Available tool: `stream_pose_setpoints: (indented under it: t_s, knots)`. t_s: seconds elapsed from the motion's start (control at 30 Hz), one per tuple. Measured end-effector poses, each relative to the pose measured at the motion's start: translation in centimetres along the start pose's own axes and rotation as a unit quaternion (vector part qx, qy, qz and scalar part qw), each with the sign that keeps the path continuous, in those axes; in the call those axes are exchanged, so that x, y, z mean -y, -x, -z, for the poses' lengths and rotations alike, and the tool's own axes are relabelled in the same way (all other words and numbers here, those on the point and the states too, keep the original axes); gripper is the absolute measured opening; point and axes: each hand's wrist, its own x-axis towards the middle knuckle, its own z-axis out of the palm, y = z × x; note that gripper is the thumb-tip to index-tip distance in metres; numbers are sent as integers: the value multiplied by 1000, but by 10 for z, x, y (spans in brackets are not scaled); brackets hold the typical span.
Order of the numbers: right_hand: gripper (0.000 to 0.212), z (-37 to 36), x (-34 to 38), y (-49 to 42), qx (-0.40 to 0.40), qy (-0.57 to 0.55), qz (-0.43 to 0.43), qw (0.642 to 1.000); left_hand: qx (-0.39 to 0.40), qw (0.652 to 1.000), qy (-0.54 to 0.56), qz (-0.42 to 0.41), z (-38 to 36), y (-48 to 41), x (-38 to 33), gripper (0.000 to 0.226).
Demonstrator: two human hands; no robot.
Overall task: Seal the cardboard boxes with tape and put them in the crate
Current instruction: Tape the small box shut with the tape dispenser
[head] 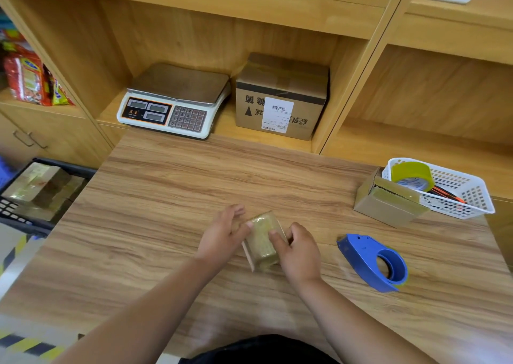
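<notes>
Fingers (273, 235) of my left hand (222, 237) and right hand (301, 254) grip one small box (262, 248); one tape dispenser (363, 255) lies right of it.

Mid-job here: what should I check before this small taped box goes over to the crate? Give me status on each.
1. Grip on the small tape-wrapped cardboard box: ok; left hand and right hand both hold it.
2. Seal: top face taped, ok; underside cannot tell.
3. Blue plastic tape dispenser set aside: ok, lying on the wooden table.
4. Room in the black plastic crate: cannot tell; taped boxes lie inside.
5. Second brown cardboard box by the white basket sealed: not ok, a dark gap shows at its flap.
</notes>
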Motion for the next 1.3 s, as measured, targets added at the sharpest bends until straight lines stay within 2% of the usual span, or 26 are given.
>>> stream_pose_setpoints:
  t_s: [0.13, 0.23, 0.27, 0.37, 0.4, 0.5, 0.63, 0.73, 0.8, 0.9, 1.03, 1.2, 1.3]
  knots:
    - [46, 1, 0, 4, 59, 24, -14, 998, 82, 995, -55, 1, -3, 6, 1, 94]
    - [29, 7, -1, -1, 49, -15, -3, 999, 102, 990, -91, -32, -3, 1, -2, 103]
    - [27, 9, -1, -4, 63, -36, 4, 997, 110, 988, -99, -43, -1, -1, -3, 102]
    - [70, 18, -3, -16, 173, -23, 54, 983, 134, 982, -111, -72, 2, -7, -1, 85]
    - [77, 19, -3, -19, 200, -1, 80, 976, 135, 982, -109, -78, 2, -8, -1, 79]
    - [76, 20, -2, -25, 240, 14, 104, 965, 111, 987, -85, -77, -1, -11, 1, 53]
    - [51, 15, -3, -32, 202, -32, 74, 976, 63, 992, -86, -69, -6, -18, -4, 26]
    - [22, 9, 2, -37, 150, -70, 37, 985, 44, 995, -65, -62, -9, -22, -6, 17]
    - [13, 6, 7, -38, 129, -78, 23, 988, 33, 996, -57, -60, -10, -25, -6, 15]
    - [13, 2, 12, -40, 106, -83, 11, 991, 29, 994, -73, -80, -11, -29, -5, 14]
    - [12, -3, 15, -41, 84, -73, 15, 994, 23, 993, -66, -91, -13, -32, -3, 27]
    - [20, -9, 15, -38, 57, -63, 29, 996, 7, 992, -84, -93, -16, -31, -1, 19]
    - [22, -11, 12, -38, 79, -82, -29, 993, 17, 994, -67, -81, -16, -29, -1, 18]
